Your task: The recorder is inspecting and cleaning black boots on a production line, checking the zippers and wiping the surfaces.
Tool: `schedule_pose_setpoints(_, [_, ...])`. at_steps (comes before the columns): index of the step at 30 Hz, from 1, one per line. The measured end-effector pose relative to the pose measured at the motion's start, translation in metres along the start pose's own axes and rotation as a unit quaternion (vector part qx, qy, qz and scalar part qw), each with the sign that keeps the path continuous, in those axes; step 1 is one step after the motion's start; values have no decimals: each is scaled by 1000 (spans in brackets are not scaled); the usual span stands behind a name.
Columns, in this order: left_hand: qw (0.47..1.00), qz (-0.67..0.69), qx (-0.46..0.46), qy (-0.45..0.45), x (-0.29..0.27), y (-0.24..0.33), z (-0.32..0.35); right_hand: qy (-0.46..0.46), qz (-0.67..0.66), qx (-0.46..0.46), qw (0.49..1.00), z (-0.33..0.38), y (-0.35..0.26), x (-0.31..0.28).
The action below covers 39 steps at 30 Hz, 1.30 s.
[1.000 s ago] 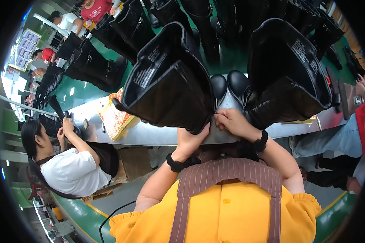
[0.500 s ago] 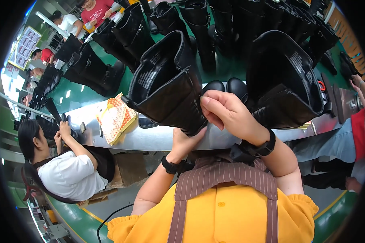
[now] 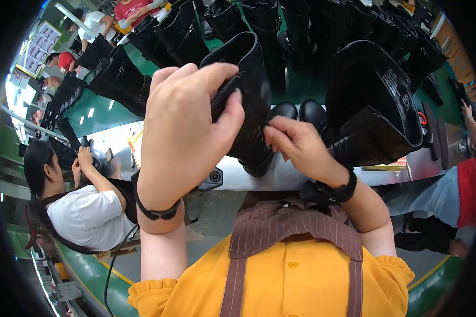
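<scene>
A tall black boot [image 3: 253,113] stands upright before me on the metal table edge. My left hand [image 3: 182,127] is up at the top of its shaft, thumb and fingers curled at the rim; the other fingertips are hidden. My right hand [image 3: 301,145] pinches at the right side of the same boot, thumb against forefinger; what it holds there is too small to make out. To the right stands a second tall black boot [image 3: 370,129], its shaft gaping and its lining showing print. Between the two, a pair of rounded black toes [image 3: 312,112] shows.
Rows of tall black boots [image 3: 264,26] crowd the green table behind. Orange-and-white patterned paper [image 3: 136,145] is partly behind my left arm. Flat dark sole-shaped pieces [image 3: 440,134] lie at right. A seated co-worker [image 3: 84,206] is at my left, another person [image 3: 433,195] at my right.
My left hand has risen from the boot's foot to the top of its shaft. The boot now stands straighter and slightly further right. My right hand still pinches at its side.
</scene>
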<state>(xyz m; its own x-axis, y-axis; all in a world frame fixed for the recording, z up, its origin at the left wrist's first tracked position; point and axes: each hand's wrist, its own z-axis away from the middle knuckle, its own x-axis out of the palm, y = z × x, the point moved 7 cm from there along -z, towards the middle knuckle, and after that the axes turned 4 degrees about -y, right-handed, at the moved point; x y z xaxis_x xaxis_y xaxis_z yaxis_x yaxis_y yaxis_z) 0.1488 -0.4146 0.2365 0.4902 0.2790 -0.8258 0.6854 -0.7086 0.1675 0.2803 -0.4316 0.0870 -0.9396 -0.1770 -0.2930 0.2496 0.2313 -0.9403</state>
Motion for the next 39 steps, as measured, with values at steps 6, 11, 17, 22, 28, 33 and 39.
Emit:
schedule_pose_setpoints(6, [997, 27, 69, -9, 16, 7, -6, -21, -242, 48, 969, 2, -1, -1])
schedule_pose_setpoints(11, [994, 81, 76, 3, 6, 22, -3, -17, -267, -67, 961, -14, -39, -7])
schedule_pose_setpoints(17, [922, 312, 62, 222, 61, -34, 81, 43, -260, -90, 961, -2, -35, -25])
schedule_pose_setpoints(22, [890, 400, -219, 25, 188, -24, 142, -3, -204, -43, 978, 0, -54, -20])
schedule_pose_setpoints(28, [872, 413, -262, 28, 178, -11, 121, 39, 70, -174, 981, 28, -110, -23])
schedule_pose_setpoints(33, [884, 375, -273, 61, 192, -44, 126, 245, 333, -336, 846, 146, -109, -71])
schedule_pose_setpoints(39, [940, 43, -145, 305, 150, -8, 138, 391, 438, -265, 765, 145, -107, -111])
